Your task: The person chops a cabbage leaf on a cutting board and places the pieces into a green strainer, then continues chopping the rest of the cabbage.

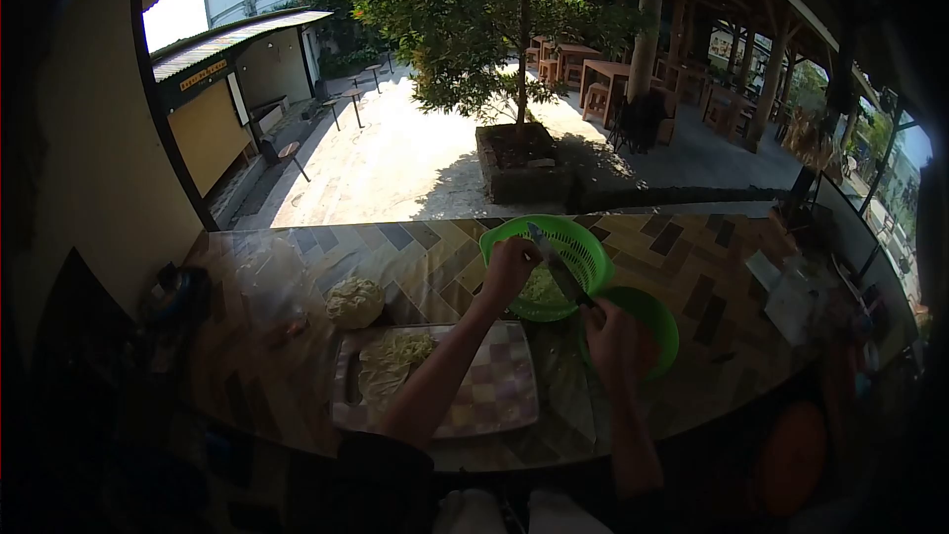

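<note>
My right hand [613, 334] is wrapped around the handle of a kitchen knife [566, 279], whose blade points up and to the left over a green colander [590, 245]. Closed fingers of my left hand [512, 265] pinch the blade near its tip. Pale shredded cabbage [542, 287] lies in the colander below. On the checkered cutting board [499, 376], partly behind my left forearm, are flat cabbage leaves [381, 376] and a small heap of shreds [407, 347]. A cabbage head [355, 303] sits just beyond the board's left end.
A green bowl [666, 321] stands against the colander's right side; its contents are too dark to name. Clear plastic [267, 282] lies at the counter's left, and pale packets [791, 292] at the right. Beyond the counter [445, 247] is a sunlit yard with a tree [522, 59].
</note>
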{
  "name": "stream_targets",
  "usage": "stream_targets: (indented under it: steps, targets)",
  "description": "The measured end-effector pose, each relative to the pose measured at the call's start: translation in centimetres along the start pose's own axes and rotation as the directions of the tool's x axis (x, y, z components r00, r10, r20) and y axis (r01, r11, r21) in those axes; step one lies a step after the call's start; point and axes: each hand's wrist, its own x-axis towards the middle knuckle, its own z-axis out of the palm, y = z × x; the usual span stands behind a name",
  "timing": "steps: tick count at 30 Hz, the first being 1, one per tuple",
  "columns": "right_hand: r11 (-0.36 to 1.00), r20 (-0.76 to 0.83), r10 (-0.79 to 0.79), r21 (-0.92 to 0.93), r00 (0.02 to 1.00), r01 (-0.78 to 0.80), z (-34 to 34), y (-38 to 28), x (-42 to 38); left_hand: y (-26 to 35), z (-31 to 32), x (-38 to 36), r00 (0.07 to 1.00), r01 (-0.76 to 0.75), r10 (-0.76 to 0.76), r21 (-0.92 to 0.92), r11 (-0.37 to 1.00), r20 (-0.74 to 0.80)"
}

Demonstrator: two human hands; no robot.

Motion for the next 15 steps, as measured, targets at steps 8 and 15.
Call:
stream_targets:
  steps: [8, 15]
  targets:
    - [0.983, -0.118, -0.046, 0.174, 0.992, 0.066, 2.8, 1.3, -1.9, 0.4, -3.4, -1.0, 0.971, -0.229, 0.226, 0.034, 0.973, 0.076]
    - [0.903, -0.218, -0.104, 0.388, 0.97, 0.184, 5.6, 0.7, -7.1, 1.6, -11.4, -7.7, 0.985, 0.032, -0.026, -0.034, 0.999, 0.169]
